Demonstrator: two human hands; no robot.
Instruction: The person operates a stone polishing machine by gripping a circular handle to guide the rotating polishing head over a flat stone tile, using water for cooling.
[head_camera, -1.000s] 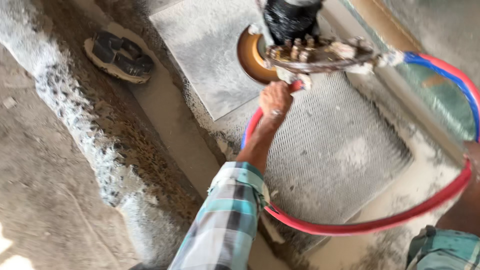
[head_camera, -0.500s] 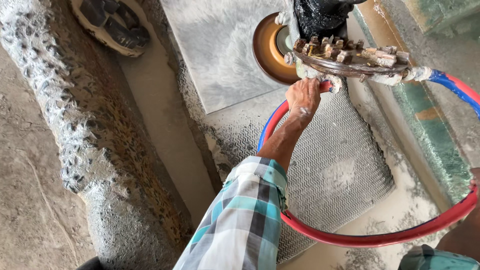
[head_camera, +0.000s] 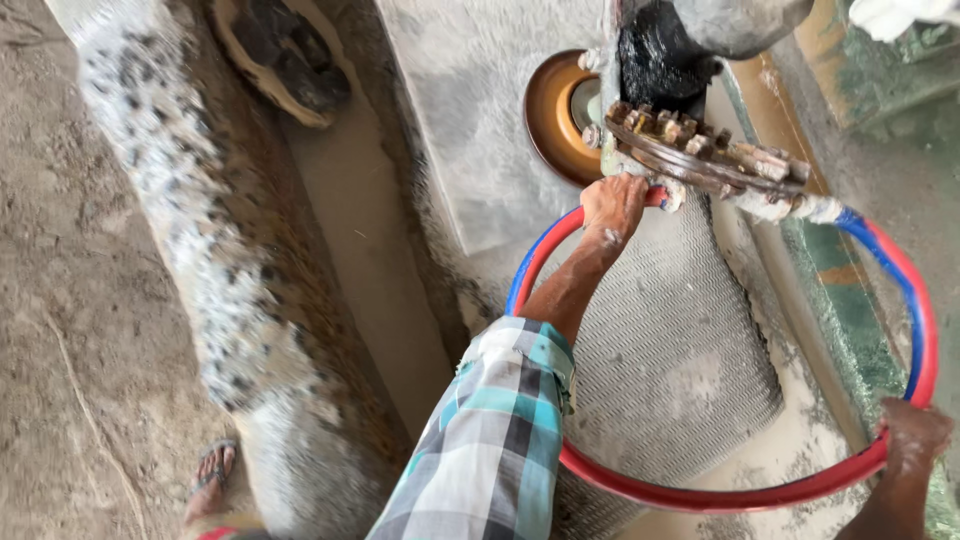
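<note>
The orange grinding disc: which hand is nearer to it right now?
Left. The left hand grips the red-and-blue hoop handle just below and right of the orange disc. The right hand holds the hoop far off at lower right.

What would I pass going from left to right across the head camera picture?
Sandalled foot → speckled stone ridge → muddy channel → left hand on the red-and-blue hoop → right hand.

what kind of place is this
Probably a stone-cutting or polishing yard: a grey slab lies under a grinding disc, dusty slurry coats the ground, and both hands grip the machine's hoop handle.
</note>
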